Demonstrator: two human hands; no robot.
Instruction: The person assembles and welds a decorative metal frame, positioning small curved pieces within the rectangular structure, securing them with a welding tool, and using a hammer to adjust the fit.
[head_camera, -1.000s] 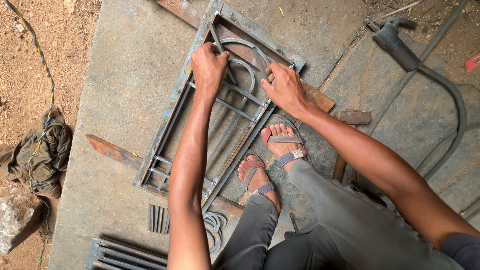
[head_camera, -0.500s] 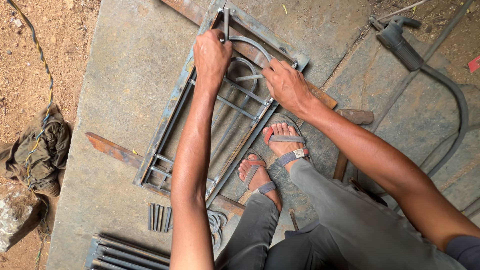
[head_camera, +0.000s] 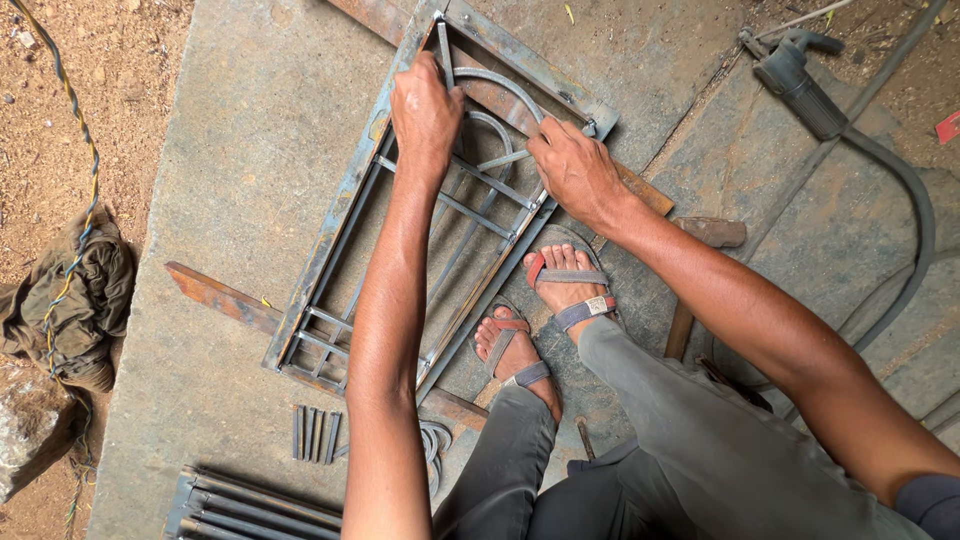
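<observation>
While the frame lies flat on the slab as before, both hands have shifted toward its far end over the last second. The left hand, which a second ago lay open-palmed over the frame's upper bars, is now closed around a short upright rod at the frame's far corner. The right hand has slid from the frame's right rail to the end of the curved bar, and its fingers pinch that bar where it meets the rail. The curved bar sits inside the frame's far end, arching from the rod across to the right rail, with a second, smaller curve nested under it. Judged from this, the work has passed from steadying the frame to seating the curved piece in it. Both sandalled feet rest just beside the frame's right rail. Near the frame's near end lie short cut rods, and well to the frame's right a grinder with its hose.
</observation>
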